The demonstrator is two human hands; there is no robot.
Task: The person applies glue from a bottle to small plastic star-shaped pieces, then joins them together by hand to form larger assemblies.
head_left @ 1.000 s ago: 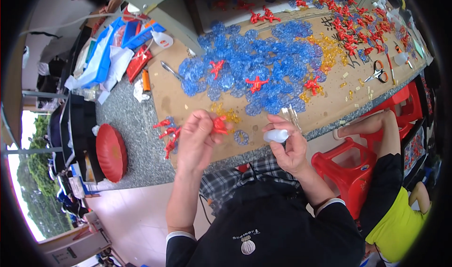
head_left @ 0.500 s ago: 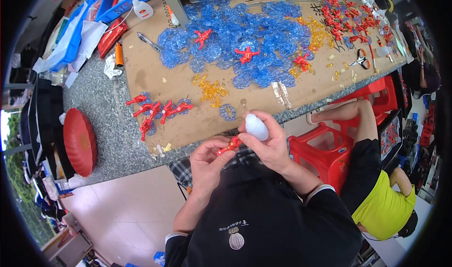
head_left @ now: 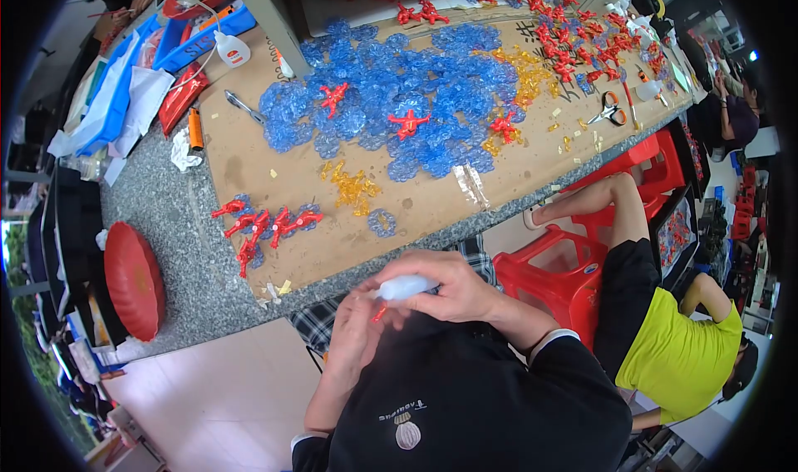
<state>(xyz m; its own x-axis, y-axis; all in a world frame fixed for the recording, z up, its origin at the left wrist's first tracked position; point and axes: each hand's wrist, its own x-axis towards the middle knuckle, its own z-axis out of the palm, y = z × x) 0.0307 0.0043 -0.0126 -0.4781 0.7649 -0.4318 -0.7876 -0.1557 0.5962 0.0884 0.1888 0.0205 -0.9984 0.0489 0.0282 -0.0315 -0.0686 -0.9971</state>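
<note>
My right hand (head_left: 453, 285) is wrapped round a small white squeeze bottle (head_left: 407, 287), which lies tilted sideways with its tip end toward my left hand (head_left: 353, 331). Between the closed fingers of that left hand is a small red plastic figure (head_left: 380, 312), mostly hidden. Both hands are close together in front of my body, just off the table's near edge. On the cardboard beyond them lie a single clear blue plastic disc (head_left: 381, 222), a small heap of amber plastic pieces (head_left: 353, 191) and a group of red figures with blue discs (head_left: 262, 229).
A big pile of blue discs (head_left: 399, 89) covers the middle of the cardboard, with more red figures (head_left: 573, 39) at the far right. Scissors (head_left: 611, 110) lie near the right edge. At left are a red dish (head_left: 133, 281) and blue tray (head_left: 125, 89). A person in yellow (head_left: 682, 355) sits at right.
My right hand has tipped the bottle over from a more upright hold, bringing its tip to the left hand. Both hands are lower, and the whole view has shifted a little.
</note>
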